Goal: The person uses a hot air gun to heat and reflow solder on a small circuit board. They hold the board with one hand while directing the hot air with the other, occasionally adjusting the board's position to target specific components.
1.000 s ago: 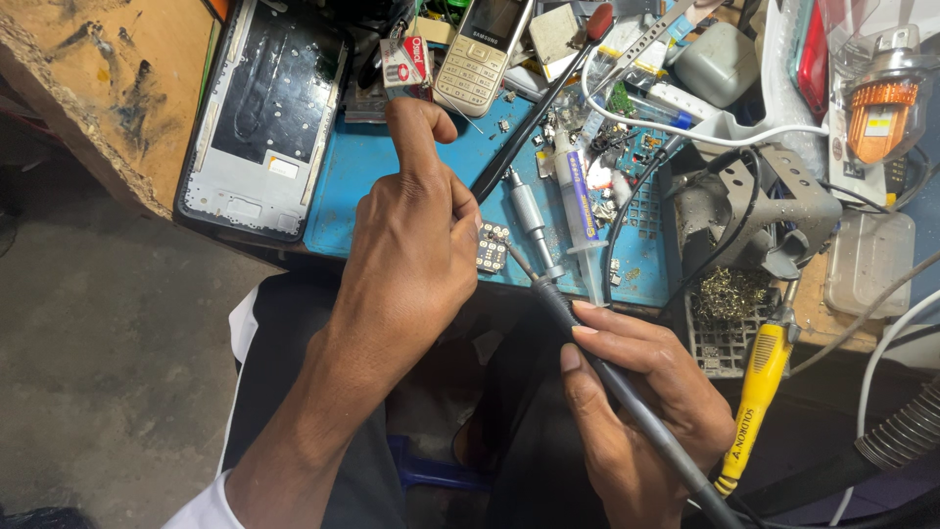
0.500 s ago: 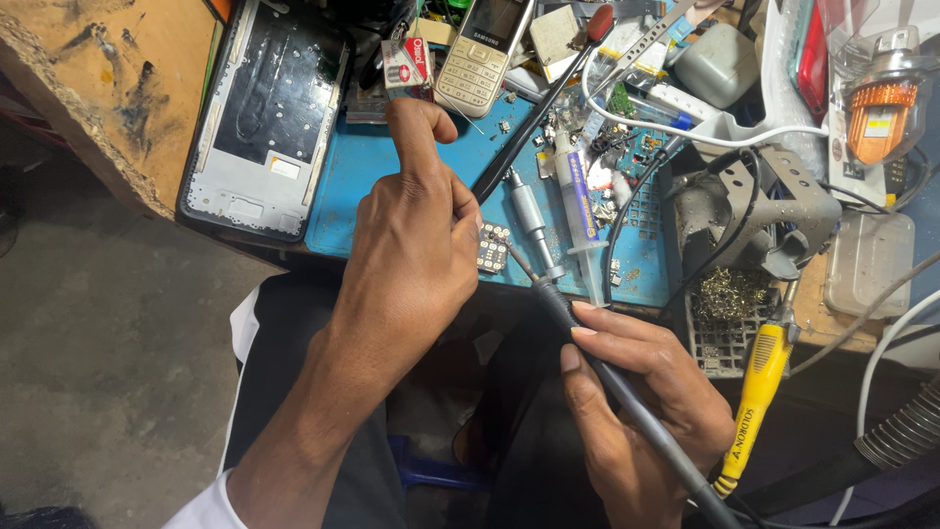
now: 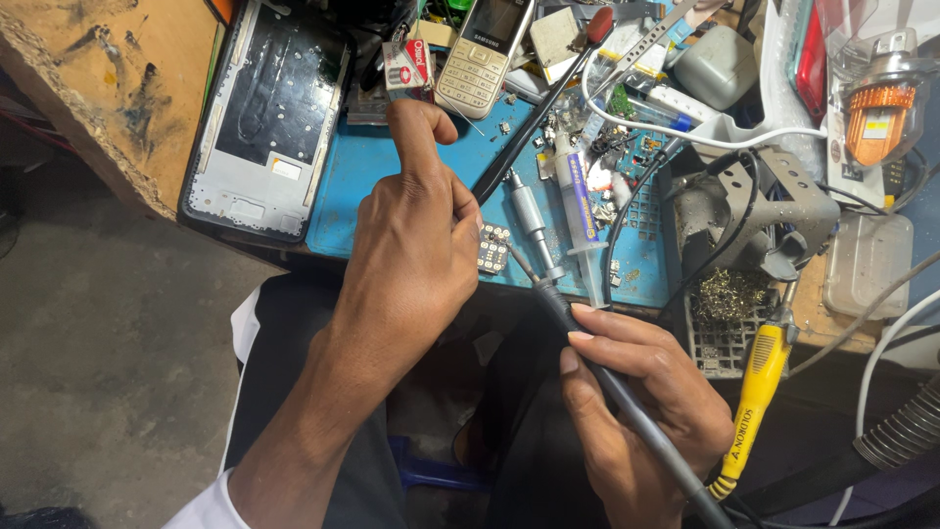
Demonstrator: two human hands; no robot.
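My left hand [image 3: 416, 245] is closed around a small circuit board with gold keypad contacts [image 3: 493, 247], holding it at the near edge of the blue work mat [image 3: 352, 196], forefinger pointing up. A grey soldering iron [image 3: 607, 377] lies in my right hand [image 3: 641, 411], gripped like a pen. Its thin tip reaches up and left to the small board's right edge.
A phone frame [image 3: 264, 118] lies left on the mat, a keypad phone [image 3: 482, 54] at the back. A syringe [image 3: 580, 211], a metal tool [image 3: 529, 220] and a green board [image 3: 632, 157] crowd the middle. A grey iron stand [image 3: 754, 211], yellow-handled tool [image 3: 754, 402] and orange lamp [image 3: 876, 108] sit right.
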